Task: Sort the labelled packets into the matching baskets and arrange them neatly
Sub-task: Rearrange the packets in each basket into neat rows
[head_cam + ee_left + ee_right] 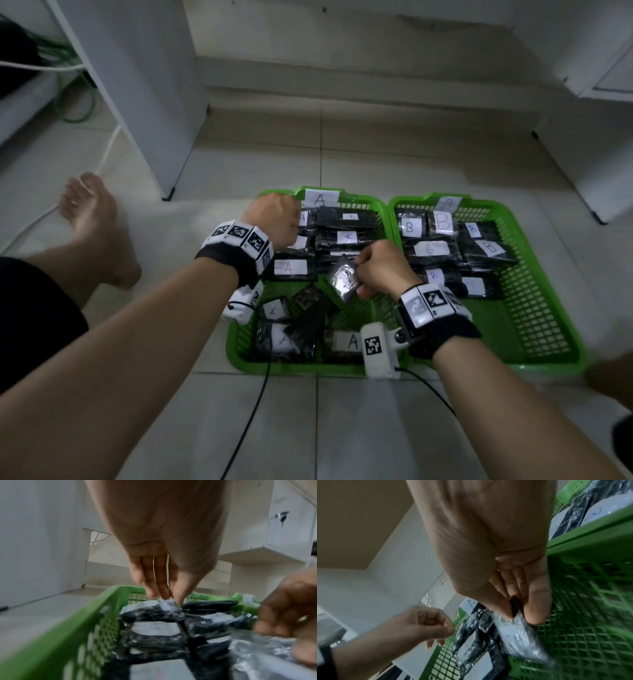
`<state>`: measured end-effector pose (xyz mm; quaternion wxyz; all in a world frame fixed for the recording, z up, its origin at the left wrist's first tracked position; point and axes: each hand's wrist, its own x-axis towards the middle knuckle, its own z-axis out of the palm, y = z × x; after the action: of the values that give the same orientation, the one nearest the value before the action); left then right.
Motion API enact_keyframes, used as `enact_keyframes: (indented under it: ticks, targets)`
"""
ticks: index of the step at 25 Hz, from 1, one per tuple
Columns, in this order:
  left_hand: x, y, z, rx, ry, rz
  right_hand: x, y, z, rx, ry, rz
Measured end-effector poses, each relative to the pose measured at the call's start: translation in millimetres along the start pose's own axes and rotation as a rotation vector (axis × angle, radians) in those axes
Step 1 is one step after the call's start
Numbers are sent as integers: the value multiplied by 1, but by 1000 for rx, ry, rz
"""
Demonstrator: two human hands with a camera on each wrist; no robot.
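Step in hand: the person is tidying basket A, the left one of two green baskets on the floor, while lifting one packet clear of the pile.
Right hand: the right hand is pinching a shiny packet by its top edge between thumb and fingers; the packet is hanging tilted above the middle of basket A, its label turned away, so I cannot tell its letter.
Left hand: the left hand is reaching down at the far left corner of basket A, its fingertips touching a labelled packet there; whether they are pinching it or only pressing on it I cannot tell.
Basket A contents: neat rows of A packets are lying at the far end; a loose, crooked heap is lying at the near end.
Basket B: basket B is sitting just to the right, its packets grouped at the far end, the near half bare mesh.
Doing it well: turning the held packet to read its label before placing it looks wise; then laying it flat, label up, edge against the last row.
Risk: the slick wrapper is likely to slip from a light pinch.
Left to do: the near heap is waiting to be straightened.
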<state>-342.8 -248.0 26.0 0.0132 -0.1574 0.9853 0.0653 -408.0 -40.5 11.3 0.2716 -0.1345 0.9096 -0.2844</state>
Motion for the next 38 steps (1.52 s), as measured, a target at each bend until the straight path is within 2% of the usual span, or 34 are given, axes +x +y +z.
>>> enact_keyframes:
  ticks: [1,3,4,5,7,12,17,24,26,29,31,33,34,38]
  targets:
    - [-5,7,2,-170,-83,7,0,0,3,-54,55,-69]
    - [-18,19,6,-394,-361,-2,-2,0,7,-256,95,-214]
    - [-23,22,8,-398,-480,2,-5,-1,9,-336,32,-236]
    - [-27,25,11,-320,-533,22,-7,-1,10,-384,-61,-223]
    - [-30,28,16,-168,-527,61,-8,-2,7,-470,-195,-148]
    - [-30,32,16,-72,-468,97,3,-10,6,-647,-192,-168]
    - [-31,35,11,-72,-568,89,5,-22,16,-822,-231,-241]
    - [-23,28,18,-16,-650,47,9,-20,-4,-677,-322,-34]
    - [-24,24,22,-18,-634,42,8,-18,-8,-798,-292,-64]
    - [-28,24,23,-27,-607,45,4,-23,-9,-848,-141,-229]
    - [-29,24,21,-31,-605,50,2,-24,-3,-888,-213,-354]
    - [-29,24,22,-47,-618,58,0,-19,8,-934,-349,-364]
    - [-29,25,22,-49,-626,61,0,-18,13,-977,-363,-362]
    - [-29,26,22,-42,-614,57,3,-25,13,-1085,-258,-371]
